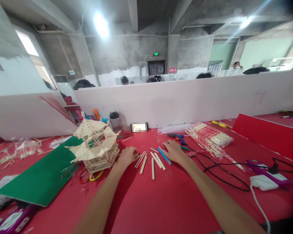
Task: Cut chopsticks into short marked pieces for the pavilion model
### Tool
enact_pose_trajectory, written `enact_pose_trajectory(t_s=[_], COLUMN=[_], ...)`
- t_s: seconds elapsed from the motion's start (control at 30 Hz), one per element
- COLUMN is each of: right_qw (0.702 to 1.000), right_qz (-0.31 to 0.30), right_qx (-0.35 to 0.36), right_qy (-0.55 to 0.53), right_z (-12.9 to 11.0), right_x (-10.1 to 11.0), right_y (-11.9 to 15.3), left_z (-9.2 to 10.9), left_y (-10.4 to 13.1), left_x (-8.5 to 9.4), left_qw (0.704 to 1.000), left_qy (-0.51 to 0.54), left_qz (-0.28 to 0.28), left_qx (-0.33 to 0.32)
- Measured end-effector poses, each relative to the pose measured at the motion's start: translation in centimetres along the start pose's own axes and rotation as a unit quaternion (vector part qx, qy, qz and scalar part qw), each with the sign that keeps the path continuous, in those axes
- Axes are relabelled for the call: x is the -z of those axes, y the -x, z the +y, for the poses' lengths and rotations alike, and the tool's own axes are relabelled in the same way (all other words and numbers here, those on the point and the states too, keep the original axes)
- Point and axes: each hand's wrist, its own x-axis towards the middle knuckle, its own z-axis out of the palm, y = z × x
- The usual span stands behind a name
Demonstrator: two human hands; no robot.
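On the red table, several pale wooden sticks lie fanned out between my hands. My left hand rests at the left end of the fan, its fingers curled near the sticks; whether it grips one is too small to tell. A blue pen-like item lies right of the sticks. My right hand is just beyond it, fingers apart and resting on the table, holding nothing visible. Left of my left hand stands a pagoda-like model built of sticks.
A green board lies at the left. A bottle and a lit phone stand by the white partition. At the right are a blue glue gun, bagged sticks, black cable and a power strip. People's heads show beyond.
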Motion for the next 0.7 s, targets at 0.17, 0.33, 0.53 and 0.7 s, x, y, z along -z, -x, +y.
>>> enact_pose_trajectory(t_s=[0.17, 0.33, 0.53, 0.7], right_qw=[1.0, 1.0, 1.0, 1.0], right_qz=[0.003, 0.007, 0.008, 0.007], right_qx=[0.005, 0.01, 0.014, 0.02], right_qy=[-0.004, -0.009, -0.009, -0.018], right_z=[-0.1, -0.3, -0.7, -0.9], right_x=[0.2, 0.4, 0.8, 0.9], right_y=[0.1, 0.1, 0.2, 0.3], left_z=[0.8, 0.8, -0.5, -0.7], left_y=[0.2, 0.3, 0.1, 0.3], left_x=[0.4, 0.1, -0.2, -0.2], left_qw=[1.0, 0.999, 0.996, 0.996], left_qy=[-0.003, -0.008, 0.042, 0.038], left_qz=[-0.03, -0.048, -0.08, -0.084], left_qx=[0.009, 0.013, 0.01, 0.018])
